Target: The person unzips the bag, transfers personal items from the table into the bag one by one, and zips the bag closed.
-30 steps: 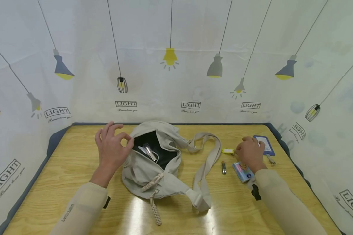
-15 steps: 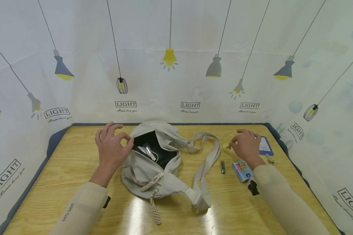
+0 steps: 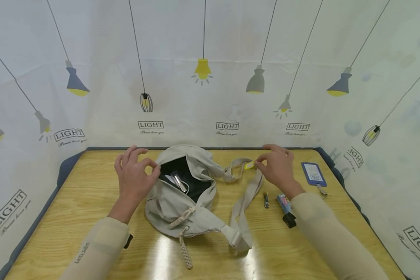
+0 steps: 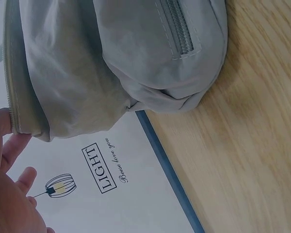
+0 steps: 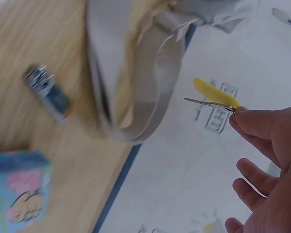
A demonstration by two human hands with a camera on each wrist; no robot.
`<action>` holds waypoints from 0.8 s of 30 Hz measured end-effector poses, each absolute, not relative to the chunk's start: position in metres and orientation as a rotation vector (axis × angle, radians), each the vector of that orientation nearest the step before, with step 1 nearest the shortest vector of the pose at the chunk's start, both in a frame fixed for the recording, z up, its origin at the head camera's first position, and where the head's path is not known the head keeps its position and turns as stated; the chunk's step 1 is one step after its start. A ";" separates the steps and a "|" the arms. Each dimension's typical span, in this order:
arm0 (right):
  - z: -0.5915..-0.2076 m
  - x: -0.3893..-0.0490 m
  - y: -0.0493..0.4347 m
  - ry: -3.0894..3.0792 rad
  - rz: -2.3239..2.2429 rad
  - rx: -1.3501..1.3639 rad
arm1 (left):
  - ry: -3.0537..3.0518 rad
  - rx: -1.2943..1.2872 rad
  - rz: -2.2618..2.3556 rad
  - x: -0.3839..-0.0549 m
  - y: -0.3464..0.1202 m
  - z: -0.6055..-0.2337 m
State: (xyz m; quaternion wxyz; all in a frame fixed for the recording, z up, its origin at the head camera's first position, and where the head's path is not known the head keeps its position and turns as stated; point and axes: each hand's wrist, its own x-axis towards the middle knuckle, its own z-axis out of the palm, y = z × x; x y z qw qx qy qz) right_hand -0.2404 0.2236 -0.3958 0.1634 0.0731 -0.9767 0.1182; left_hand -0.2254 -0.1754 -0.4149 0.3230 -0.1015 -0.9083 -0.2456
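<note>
A beige cloth bag (image 3: 168,212) lies on the table with its dark-lined mouth spread. My left hand (image 3: 134,179) pinches the zipped edge of that mouth (image 4: 13,116) between thumb and forefinger, the other fingers raised. Inside the bag I see a shiny, partly clear object (image 3: 178,182) with a white cord-like loop; its kind is unclear. My right hand (image 3: 277,168) pinches the ring of a key (image 5: 199,101) with a yellow key tag (image 5: 211,92). It holds them in the air over the bag's strap (image 3: 246,196), right of the mouth.
Right of the strap lie a nail clipper (image 3: 266,200) and a blue tissue pack (image 3: 283,202), partly hidden by the right wrist. Farther right is a blue card holder (image 3: 313,174) with a metal clip (image 3: 322,190). A printed white sheet (image 3: 182,116) stands behind the table.
My right hand has picked the yellow-tagged key up from the table and carried it left towards the bag. My left hand has stayed at the bag's edge.
</note>
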 end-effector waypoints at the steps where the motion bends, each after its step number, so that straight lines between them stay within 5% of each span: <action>1: -0.393 -0.240 0.218 -2.777 0.358 0.226 | -2.383 -0.266 -0.643 -0.225 -0.175 -0.415; 12: -0.366 -0.242 0.141 -2.746 0.435 0.499 | -2.367 -0.273 -0.635 -0.225 -0.175 -0.414; 24: -0.378 -0.251 0.068 -2.701 0.460 0.710 | -2.382 -0.250 -0.642 -0.226 -0.174 -0.414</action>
